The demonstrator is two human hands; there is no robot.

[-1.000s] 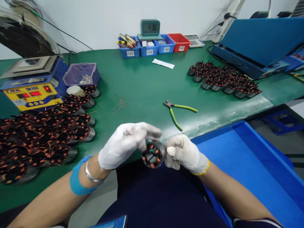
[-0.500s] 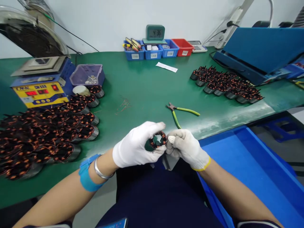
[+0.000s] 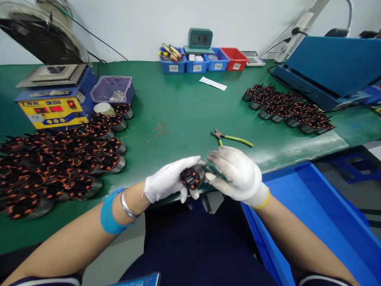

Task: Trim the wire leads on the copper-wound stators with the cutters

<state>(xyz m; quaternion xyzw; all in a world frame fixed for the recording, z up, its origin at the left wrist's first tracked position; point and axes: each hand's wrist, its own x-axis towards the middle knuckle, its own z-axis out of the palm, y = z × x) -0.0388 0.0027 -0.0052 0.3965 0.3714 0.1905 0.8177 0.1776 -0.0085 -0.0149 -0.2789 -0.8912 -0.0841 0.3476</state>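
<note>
My left hand (image 3: 169,179), in a white glove, grips a motor stator (image 3: 193,178) with copper windings, black insulation and a metal outer ring. Its wound end faces up towards me, and part of the ring is covered by my fingers. Just to the right, my gloved right hand (image 3: 235,172) has its fingers curved and its thumb apart from them. The thumb tip is close to the stator's side; whether it touches cannot be made out. Beyond my right hand lie cutting pliers (image 3: 236,140) with green handles, one handle partly hidden by the hand.
Many stators (image 3: 68,159) stand on the left of the green bench (image 3: 166,103), and another group (image 3: 285,107) at the right. A yellow-fronted soldering unit (image 3: 53,109), a purple bin (image 3: 119,87) and wire scraps (image 3: 159,130) are there. A blue tray (image 3: 309,214) sits below right.
My left hand has turned the stator so that its wound end faces me. My right hand has opened and lifted away from the stator's side. The camera view shifted slightly.
</note>
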